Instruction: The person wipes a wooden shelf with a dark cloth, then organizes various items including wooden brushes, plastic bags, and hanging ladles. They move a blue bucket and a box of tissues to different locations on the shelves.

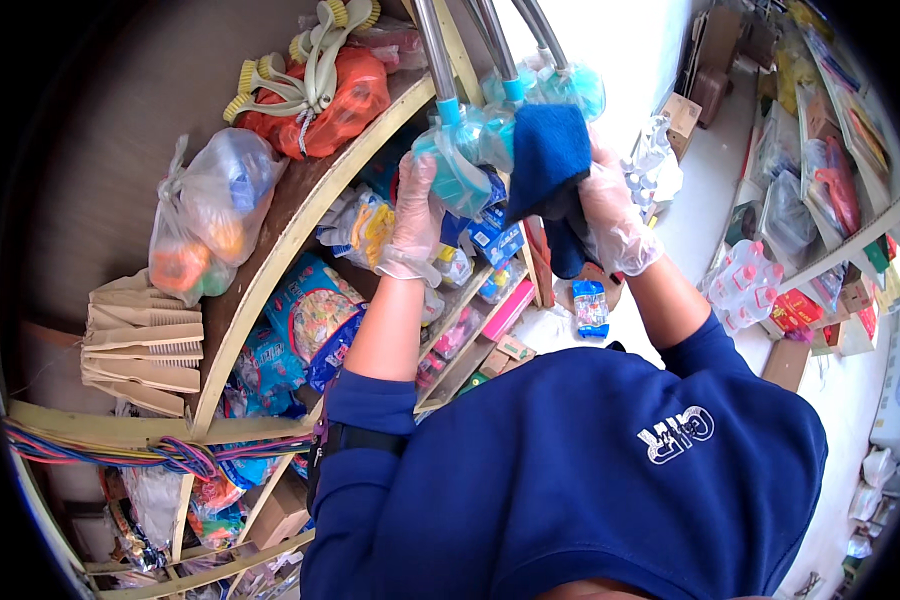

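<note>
Both my hands wear clear plastic gloves. My left hand (415, 220) is closed at the near side of a turquoise, plastic-wrapped tool head (455, 178) on a metal pole (434, 48); its exact kind does not show. My right hand (615, 212) grips a dark blue cloth (552, 145), which hangs down in front of more turquoise heads (576, 90). Its fingers are partly hidden behind the cloth. The cloth lies against or very close to the wrapped heads; I cannot tell which.
On the left, a curved-looking shelf edge (305, 215) fronts bagged goods. Above it lie scrub brushes (315, 75), an orange bag (355, 100), a knotted clear bag (215, 205) and wooden combs (140, 340). Stocked shelves (850, 240) and wrapped bottles (745, 285) stand right. A blue packet (590, 308) lies low.
</note>
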Available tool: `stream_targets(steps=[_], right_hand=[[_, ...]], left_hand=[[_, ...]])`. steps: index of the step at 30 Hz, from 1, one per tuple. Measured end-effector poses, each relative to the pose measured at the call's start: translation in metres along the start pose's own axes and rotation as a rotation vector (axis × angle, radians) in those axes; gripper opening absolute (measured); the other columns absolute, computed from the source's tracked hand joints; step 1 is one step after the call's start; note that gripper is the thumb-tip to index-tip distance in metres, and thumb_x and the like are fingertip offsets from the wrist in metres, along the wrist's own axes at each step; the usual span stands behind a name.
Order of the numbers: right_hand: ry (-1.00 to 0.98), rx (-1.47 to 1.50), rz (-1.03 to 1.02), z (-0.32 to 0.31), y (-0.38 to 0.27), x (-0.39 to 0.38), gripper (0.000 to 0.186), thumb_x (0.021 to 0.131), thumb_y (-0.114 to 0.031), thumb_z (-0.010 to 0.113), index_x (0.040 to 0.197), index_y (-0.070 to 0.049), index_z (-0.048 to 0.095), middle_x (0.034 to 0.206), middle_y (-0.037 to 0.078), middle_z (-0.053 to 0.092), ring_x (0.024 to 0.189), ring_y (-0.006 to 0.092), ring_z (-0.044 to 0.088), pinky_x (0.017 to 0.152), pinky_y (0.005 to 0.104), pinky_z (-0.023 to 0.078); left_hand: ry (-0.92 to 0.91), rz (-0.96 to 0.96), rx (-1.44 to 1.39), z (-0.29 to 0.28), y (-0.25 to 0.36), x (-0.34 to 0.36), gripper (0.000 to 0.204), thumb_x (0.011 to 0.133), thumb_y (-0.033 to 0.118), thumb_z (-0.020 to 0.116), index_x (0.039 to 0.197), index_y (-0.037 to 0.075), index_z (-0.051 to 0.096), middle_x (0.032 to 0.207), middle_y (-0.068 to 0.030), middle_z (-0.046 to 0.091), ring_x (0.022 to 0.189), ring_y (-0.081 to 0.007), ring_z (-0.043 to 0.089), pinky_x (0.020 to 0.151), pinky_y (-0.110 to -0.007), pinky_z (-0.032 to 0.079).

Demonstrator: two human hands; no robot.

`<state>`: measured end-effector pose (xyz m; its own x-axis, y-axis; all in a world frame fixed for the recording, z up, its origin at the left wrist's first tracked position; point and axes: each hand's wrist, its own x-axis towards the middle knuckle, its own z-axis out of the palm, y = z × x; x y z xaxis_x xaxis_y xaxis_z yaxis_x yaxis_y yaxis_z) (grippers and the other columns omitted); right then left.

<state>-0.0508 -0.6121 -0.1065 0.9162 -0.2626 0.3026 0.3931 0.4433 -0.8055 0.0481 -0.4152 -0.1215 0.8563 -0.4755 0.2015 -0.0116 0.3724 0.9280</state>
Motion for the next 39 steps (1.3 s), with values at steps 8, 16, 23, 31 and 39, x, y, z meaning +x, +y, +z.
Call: stream_targets(steps=[8,16,23,31,39], right_hand=[[-0.204,-0.685,-0.372,0.068,0.049,0.018,0.049,0.088,-0.023,0.055,0.129,-0.002,0.039,0.115,0.03,0.053,0.103,0.0482,0.051,0.088,0.0485,0.043],[-0.19,-0.911,-0.366,0.041,0.053,0.003,0.024,0.085,-0.018,0.053,0.103,-0.003,0.06,0.088,0.024,0.063,0.085,0.0438,0.059,0.075,0.0497,0.048],[-0.311,-0.949,-0.366,-0.022,0.066,-0.009,0.037,0.078,0.003,0.046,0.111,-0.005,0.059,0.094,0.018,0.063,0.088,0.0353,0.061,0.078,0.0386,0.048],[-0.34,-0.109,0.095,-0.024,0.023,-0.023,0.043,0.096,-0.029,0.05,0.13,-0.003,0.049,0.111,0.007,0.06,0.1,0.0164,0.058,0.092,0.0338,0.045],[-0.299,-0.698,-0.637,0.049,0.055,0.008,0.027,0.082,-0.006,0.06,0.108,-0.006,0.059,0.109,0.018,0.06,0.096,0.0414,0.056,0.084,0.0423,0.046]], left_hand=[[0.014,0.199,-0.096,0.024,-0.013,-0.007,0.039,0.099,0.025,0.044,0.133,0.006,0.044,0.129,-0.0075,0.052,0.117,-0.0195,0.051,0.102,-0.033,0.039],[0.02,0.021,-0.171,0.029,-0.008,-0.009,0.068,0.086,0.059,0.054,0.131,0.009,0.045,0.127,-0.0063,0.053,0.118,-0.0208,0.05,0.104,-0.037,0.038],[0.007,-0.053,-0.158,0.023,-0.008,-0.005,0.088,0.075,0.071,0.056,0.135,0.01,0.04,0.132,-0.0063,0.05,0.12,-0.0229,0.049,0.102,-0.041,0.04],[-0.001,-0.049,-0.175,0.014,-0.004,-0.007,0.089,0.075,0.071,0.055,0.137,0.01,0.038,0.137,-0.0058,0.046,0.125,-0.0224,0.045,0.104,-0.038,0.039],[0.005,-0.035,-0.245,0.022,-0.007,-0.01,0.066,0.093,0.056,0.042,0.135,0.005,0.042,0.132,-0.0103,0.051,0.122,-0.0241,0.048,0.106,-0.038,0.036]])
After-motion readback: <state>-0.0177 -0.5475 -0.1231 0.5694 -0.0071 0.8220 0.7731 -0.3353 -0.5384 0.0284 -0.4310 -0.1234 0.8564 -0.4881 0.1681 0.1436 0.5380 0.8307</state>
